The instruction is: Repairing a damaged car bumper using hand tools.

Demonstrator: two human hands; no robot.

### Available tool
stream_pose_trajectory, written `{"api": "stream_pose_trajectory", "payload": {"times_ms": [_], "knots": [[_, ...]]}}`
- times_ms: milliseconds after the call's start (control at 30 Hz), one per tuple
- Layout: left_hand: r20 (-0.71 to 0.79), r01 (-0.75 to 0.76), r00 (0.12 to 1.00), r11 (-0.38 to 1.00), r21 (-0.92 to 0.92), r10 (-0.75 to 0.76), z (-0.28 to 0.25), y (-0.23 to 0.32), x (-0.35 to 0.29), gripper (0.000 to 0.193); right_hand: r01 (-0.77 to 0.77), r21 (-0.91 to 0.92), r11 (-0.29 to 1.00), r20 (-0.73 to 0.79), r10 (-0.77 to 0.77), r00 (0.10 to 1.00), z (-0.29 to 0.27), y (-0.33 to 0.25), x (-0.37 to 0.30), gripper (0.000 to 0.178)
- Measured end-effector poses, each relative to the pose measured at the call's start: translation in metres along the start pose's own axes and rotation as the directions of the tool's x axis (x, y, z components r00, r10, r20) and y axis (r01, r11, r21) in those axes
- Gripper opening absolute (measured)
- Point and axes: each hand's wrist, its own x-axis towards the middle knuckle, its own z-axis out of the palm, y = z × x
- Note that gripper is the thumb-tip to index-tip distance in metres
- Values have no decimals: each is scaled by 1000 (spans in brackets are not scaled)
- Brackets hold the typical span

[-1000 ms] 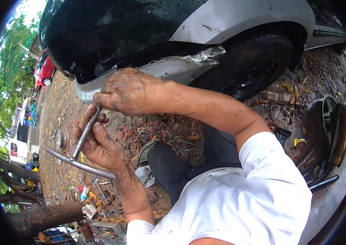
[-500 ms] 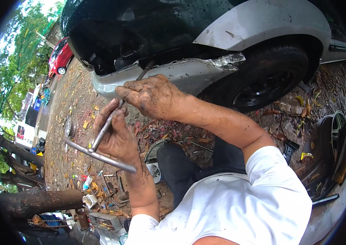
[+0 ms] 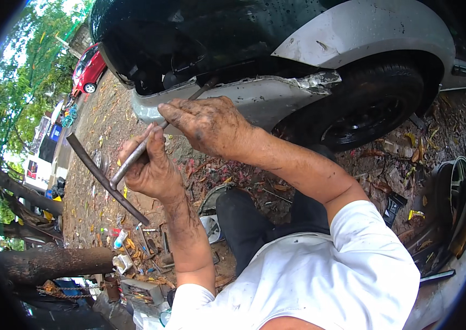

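A long metal T-handle wrench [image 3: 129,161] slants up from the lower left to the car's silver bumper [image 3: 249,98]. My left hand [image 3: 153,171] closes round its shaft just above the crossbar. Farther up, my right hand [image 3: 211,125] grips the same shaft between thumb and fingers. The wrench's tip lies at the bumper's upper edge, by the dark opening in the car's corner; what it meets there cannot be made out. Dirt covers both hands. Torn, crumpled metal [image 3: 321,81] shows at the bumper's end beside the wheel.
The car's black wheel [image 3: 362,107] stands right of my hands. Loose hand tools [image 3: 148,245] and a toolbox [image 3: 142,291] lie on the ground at lower left, near a tree trunk [image 3: 57,263]. Car parts [image 3: 453,192] are piled at right. A red car [image 3: 88,69] is parked beyond.
The wrench has turned: its crossbar now slopes more steeply, with the left end higher. My left hand has shifted slightly with it, and both hands still hold the shaft.
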Motion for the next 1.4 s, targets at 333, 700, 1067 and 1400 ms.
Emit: {"api": "stream_pose_trajectory", "payload": {"times_ms": [333, 700, 1067, 1400], "knots": [[93, 2, 996, 997, -76, 5, 9, 15, 1, 25, -41, 82, 996, -73, 47, 996, 0, 0, -2, 46], [92, 78, 994, 965, -249, -57, 14, 22, 7, 29, -40, 15, 999, -158, 42, 986, 5, -3, -3, 43], [-19, 81, 996, 996, -31, -82, -2, 4, 8, 22, -199, -298, 934, -62, 189, 980, -29, 42, -27, 34], [-85, 192, 976, 977, -90, -200, -11, 6, -1, 15, -399, -401, 825, 363, 543, 757, -33, 53, 4, 39]]}}
